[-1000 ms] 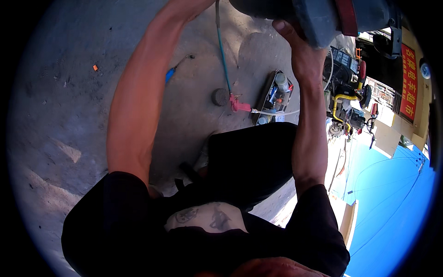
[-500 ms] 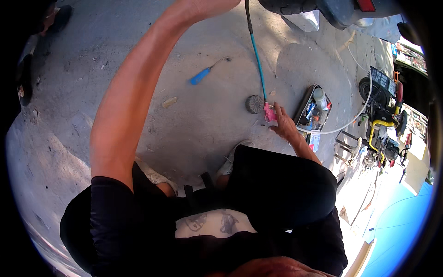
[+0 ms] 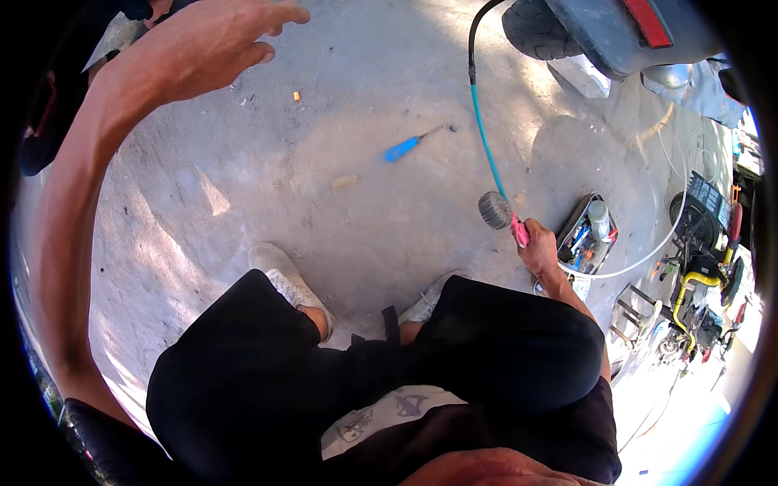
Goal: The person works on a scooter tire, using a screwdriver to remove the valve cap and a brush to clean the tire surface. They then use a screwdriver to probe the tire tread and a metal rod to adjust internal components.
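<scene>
At the upper left my left hand [image 3: 219, 49] hangs in the air with its fingers stretched out and nothing in them. My right hand [image 3: 539, 249], low over the floor right of my knees, is closed round the pink-red handle of a tire inflator [image 3: 519, 230]. A round, ribbed grey part [image 3: 494, 211] sits at its head. From it a teal hose [image 3: 486, 146] runs up into a black hose [image 3: 472, 49], which leaves at the top edge. Between my hands a blue-handled tool [image 3: 403, 149] with a thin metal shaft lies on the concrete.
A tray [image 3: 578, 225] of bottles and small items stands beyond my right hand, with a white hose [image 3: 648, 257] curving past. A vehicle's tire [image 3: 531, 31] and dark rear with a red reflector [image 3: 648, 23] fill the upper right. Another person's shoe [image 3: 120, 36] shows upper left.
My left hand has moved from the top centre, beside the black hose, to the upper left. My right hand has taken hold of the inflator, and its ribbed part has tilted.
</scene>
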Available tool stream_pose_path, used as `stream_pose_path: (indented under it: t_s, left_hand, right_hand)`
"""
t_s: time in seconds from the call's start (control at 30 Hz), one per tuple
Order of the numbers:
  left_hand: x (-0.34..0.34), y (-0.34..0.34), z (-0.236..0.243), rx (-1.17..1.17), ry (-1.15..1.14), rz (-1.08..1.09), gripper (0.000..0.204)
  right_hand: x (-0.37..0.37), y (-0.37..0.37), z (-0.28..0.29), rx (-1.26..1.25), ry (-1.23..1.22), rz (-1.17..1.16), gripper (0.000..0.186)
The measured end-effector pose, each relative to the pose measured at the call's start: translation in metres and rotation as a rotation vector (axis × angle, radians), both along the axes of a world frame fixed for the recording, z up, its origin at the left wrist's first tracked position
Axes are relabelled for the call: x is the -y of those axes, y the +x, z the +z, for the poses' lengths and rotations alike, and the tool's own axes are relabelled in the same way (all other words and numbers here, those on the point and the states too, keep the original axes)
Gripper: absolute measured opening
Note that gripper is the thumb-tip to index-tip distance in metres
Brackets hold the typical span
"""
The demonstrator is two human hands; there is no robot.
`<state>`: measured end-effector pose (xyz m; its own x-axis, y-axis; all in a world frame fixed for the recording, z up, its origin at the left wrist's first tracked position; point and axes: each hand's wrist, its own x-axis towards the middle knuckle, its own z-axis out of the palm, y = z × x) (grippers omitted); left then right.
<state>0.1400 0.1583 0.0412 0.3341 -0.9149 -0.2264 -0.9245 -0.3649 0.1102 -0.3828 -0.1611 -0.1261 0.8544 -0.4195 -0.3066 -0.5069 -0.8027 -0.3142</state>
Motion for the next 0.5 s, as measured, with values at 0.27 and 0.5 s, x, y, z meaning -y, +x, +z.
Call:
stream_pose_path:
  t_s: [0.27,0.5]
  left_hand:
    - [0.087,-0.094,-0.097,-0.461,-0.754,0.150,0.060]
    - [0.173,-0.084,-0.095,-0.968,-1.353,0.244,0.059]
  right_hand:
    - [-0.003,0.037,0.092,-0.188,-0.014,0.219,0.023]
    - [-0.021,0.021,0.105,-0.245,-0.060,0.159,0.023]
